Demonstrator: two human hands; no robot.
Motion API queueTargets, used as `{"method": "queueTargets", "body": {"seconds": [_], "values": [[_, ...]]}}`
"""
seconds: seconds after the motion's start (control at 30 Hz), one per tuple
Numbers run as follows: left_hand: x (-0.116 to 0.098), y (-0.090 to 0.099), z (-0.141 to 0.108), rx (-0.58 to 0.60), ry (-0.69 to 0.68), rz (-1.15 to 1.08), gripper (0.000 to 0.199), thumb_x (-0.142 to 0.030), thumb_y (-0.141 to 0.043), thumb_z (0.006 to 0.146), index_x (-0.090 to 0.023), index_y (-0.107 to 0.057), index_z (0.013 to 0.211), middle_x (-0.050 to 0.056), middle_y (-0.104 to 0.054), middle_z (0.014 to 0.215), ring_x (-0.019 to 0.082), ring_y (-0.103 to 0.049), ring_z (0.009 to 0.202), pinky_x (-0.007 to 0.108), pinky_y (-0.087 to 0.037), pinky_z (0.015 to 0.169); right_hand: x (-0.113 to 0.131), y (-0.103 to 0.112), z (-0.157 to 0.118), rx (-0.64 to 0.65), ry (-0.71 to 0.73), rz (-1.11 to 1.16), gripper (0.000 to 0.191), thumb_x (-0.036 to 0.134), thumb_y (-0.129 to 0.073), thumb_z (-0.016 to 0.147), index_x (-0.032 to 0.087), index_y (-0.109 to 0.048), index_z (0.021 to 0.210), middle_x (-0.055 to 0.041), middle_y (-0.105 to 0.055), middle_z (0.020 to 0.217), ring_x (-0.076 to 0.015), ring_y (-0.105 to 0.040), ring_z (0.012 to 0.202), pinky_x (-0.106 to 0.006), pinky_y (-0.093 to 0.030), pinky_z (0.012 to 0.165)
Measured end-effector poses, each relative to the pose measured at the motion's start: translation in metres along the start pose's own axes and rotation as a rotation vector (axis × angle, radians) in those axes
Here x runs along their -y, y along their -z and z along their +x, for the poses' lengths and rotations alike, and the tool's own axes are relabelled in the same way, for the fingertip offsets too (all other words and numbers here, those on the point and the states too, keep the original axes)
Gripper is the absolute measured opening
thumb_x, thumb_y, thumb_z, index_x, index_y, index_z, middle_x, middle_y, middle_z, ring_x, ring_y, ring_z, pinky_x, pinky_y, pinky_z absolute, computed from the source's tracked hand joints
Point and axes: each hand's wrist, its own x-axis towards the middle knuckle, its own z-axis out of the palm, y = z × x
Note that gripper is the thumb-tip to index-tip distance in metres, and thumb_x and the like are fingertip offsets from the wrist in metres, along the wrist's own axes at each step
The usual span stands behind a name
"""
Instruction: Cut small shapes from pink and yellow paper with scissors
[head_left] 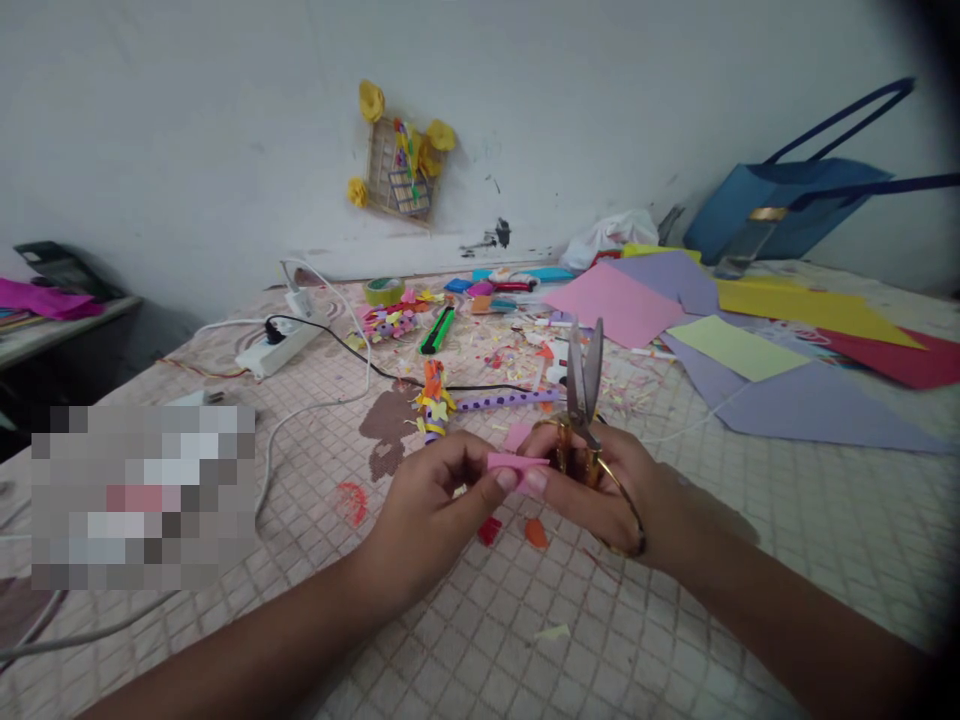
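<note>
A small folded strip of pink paper point(517, 461) is pinched from both sides above the patterned tablecloth. My left hand point(439, 510) grips its left end between thumb and fingers. The thumb and fingertips of my right hand point(611, 510) press on the other end. Scissors point(585, 380) with gold-coloured handles also hang on my right hand, their blades upward and slightly apart. Just beyond lies a purple paper stick with dark dots point(510, 400), beside an orange, yellow and purple paper craft point(435, 405). Red point(489, 531) and orange point(535, 533) scraps lie below my hands.
A green cutter knife point(438, 331), tape roll point(385, 291) and many paper snippets lie farther back. Coloured sheets point(817, 405) spread at right, near a bottle point(750, 243) and blue bag point(795, 210). At left, cables run from a white power strip point(276, 347).
</note>
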Motion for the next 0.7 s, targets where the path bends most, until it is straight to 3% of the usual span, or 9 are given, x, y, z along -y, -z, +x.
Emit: {"method": "queueTargets", "body": {"seconds": [0.43,0.7], "values": [[0.0024,-0.0007,0.0004,0.024,-0.012,0.011,0.020,-0.034,-0.059,0.078,-0.014,-0.056,0.078,0.001,-0.056,0.068,0.011,-0.053,0.060,0.023,-0.042,0.055,-0.0073,-0.0004,0.0002,-0.023,0.013,0.032,0.010,0.020,-0.061,0.074,0.018,-0.051,0.073,0.0051,-0.043,0.058,-0.0091,-0.037,0.053,-0.022,-0.031,0.047],[-0.0056,-0.0019,0.0003,0.009,-0.013,0.137,0.024,-0.038,-0.056,0.078,-0.014,-0.056,0.077,0.000,-0.053,0.064,0.010,-0.049,0.058,0.023,-0.039,0.053,0.0011,-0.0022,0.0002,-0.055,0.019,-0.103,0.008,0.022,-0.055,0.074,0.018,-0.049,0.070,0.0043,-0.042,0.056,-0.0096,-0.038,0.051,-0.022,-0.032,0.045]]}}
